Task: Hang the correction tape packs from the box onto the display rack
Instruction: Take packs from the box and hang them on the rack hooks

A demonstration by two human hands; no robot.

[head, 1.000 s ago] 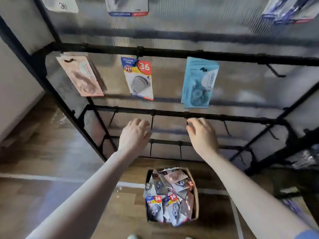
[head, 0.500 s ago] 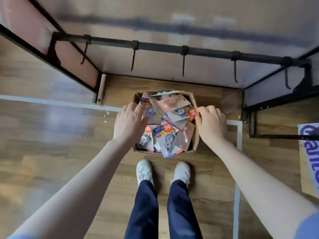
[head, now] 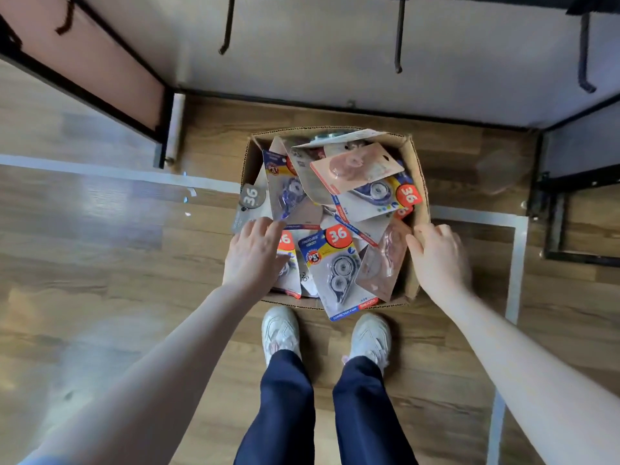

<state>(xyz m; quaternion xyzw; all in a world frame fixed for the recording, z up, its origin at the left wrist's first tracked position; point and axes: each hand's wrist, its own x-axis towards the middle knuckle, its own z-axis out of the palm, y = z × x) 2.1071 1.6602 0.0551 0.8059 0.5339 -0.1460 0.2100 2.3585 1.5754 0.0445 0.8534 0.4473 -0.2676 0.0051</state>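
The box (head: pixel 417 182) sits on the floor (head: pixel 100 263) just in front of the shoes (head: pixel 280 330), and it is heaped with packs (head: pixel 339 263), many lying crosswise and some poking over the rim, so by the look of it most of the job is still to do. The rack (head: pixel 469 110) stands beyond the box; the four hooks (head: pixel 398 35) seen at the top of the view are bare, and the upper rows are out of sight, so how much already hangs there cannot be told. The left hand (head: pixel 253 256) reaches into the near left corner, its fingers resting on the packs with the grip loose and nothing lifted. The right hand (head: pixel 439 253) lies along the box's right wall, its thumb at the rim, fingers fairly straight, steadying rather than holding. The step in hand seems to be picking out the next pack; lifting it and threading its hole onto a hook remain.
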